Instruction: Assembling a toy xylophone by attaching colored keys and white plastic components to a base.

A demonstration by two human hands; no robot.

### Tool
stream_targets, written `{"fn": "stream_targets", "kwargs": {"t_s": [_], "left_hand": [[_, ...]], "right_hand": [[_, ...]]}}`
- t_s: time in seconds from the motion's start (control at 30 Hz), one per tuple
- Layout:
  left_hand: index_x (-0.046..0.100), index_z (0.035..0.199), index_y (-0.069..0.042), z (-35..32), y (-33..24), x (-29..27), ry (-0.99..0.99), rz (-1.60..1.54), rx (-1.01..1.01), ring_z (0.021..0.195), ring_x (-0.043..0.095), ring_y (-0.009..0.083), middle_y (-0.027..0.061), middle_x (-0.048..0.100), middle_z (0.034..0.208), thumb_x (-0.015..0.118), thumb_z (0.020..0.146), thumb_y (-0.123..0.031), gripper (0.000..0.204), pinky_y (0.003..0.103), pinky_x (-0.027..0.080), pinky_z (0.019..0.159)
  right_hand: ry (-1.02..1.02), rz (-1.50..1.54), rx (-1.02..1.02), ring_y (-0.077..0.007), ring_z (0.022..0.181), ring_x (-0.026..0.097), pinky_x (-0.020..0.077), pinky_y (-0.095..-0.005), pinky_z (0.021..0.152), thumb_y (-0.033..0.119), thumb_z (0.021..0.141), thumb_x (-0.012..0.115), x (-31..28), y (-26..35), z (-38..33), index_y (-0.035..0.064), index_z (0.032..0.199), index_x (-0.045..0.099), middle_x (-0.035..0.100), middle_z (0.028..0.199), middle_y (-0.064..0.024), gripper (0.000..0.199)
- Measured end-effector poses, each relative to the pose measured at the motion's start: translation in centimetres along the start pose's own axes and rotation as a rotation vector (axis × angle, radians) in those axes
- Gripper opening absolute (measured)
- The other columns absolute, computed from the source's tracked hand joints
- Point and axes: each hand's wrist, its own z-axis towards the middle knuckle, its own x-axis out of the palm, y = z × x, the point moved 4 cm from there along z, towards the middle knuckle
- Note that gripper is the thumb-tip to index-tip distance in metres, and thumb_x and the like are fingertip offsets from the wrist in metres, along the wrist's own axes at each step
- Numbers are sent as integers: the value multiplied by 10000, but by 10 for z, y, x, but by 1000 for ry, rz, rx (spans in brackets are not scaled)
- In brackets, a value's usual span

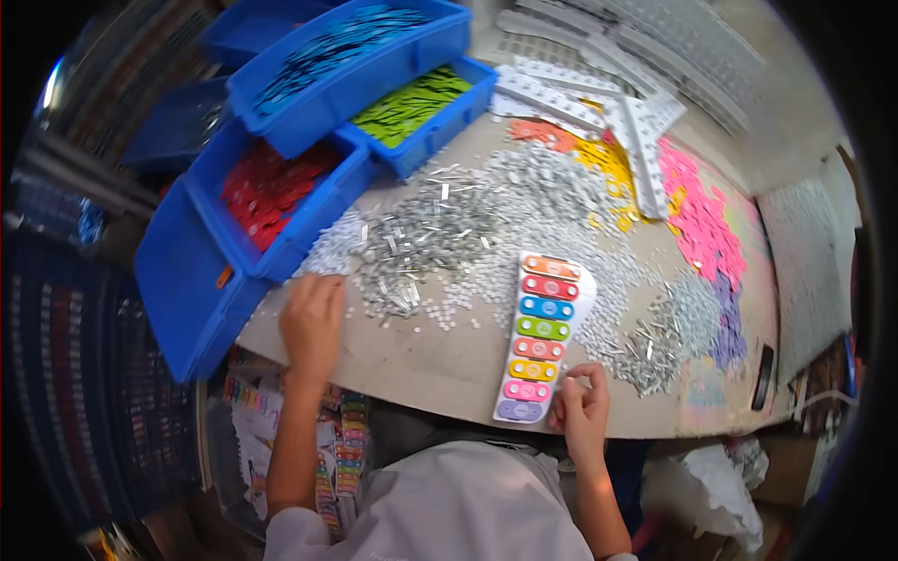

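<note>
A white toy xylophone (554, 330) lies near the front of the table, with bars in a row of different colours and white round caps at their ends. My right hand (580, 408) rests beside its lower right edge, fingers curled and closed; whatever they pinch is hidden. My left hand (313, 313) is down at the table's left front, fingertips together at the edge of the small white pieces (337, 245). It is slightly blurred, and anything between those fingertips is too small to make out. Loose silver metal strips (426, 234) are heaped between the hands, farther back.
Blue bins (309, 220) stand at the left, holding red, green and blue bars. White xylophone bases (641, 154) are piled at the back. Yellow (613, 173), pink (697, 210) and purple bars (728, 323) lie to the right. Finished-looking colourful xylophones (351, 439) fill a container below the table.
</note>
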Motion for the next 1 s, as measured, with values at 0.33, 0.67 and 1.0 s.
{"fn": "stream_targets", "kwargs": {"t_s": [0.33,0.67,1.0], "left_hand": [[691,1037,11,-11,37,8,-68,39,59,981,617,332,148,638,1020,670,967,-42,90,404,491,894],[675,1171,16,-34,-36,15,55,-412,-91,838,561,126,43,645,1021,601,1044,-36,156,281,450,727],[703,1050,8,-66,-92,36,379,-843,-207,915,618,112,14,657,984,699,977,-11,75,256,492,833]], "right_hand": [[-498,-811,-664,-202,793,614,500,-335,725,99,1043,620,-73,52,17,-5,1067,640,630,873,-98,109],[-878,-740,-529,-238,895,630,506,-364,802,105,1012,639,-233,56,55,2,1108,648,667,971,-120,141],[-893,-915,-649,-169,878,600,494,-326,770,104,1029,628,-228,46,62,-2,1104,670,674,990,-65,136]]}}
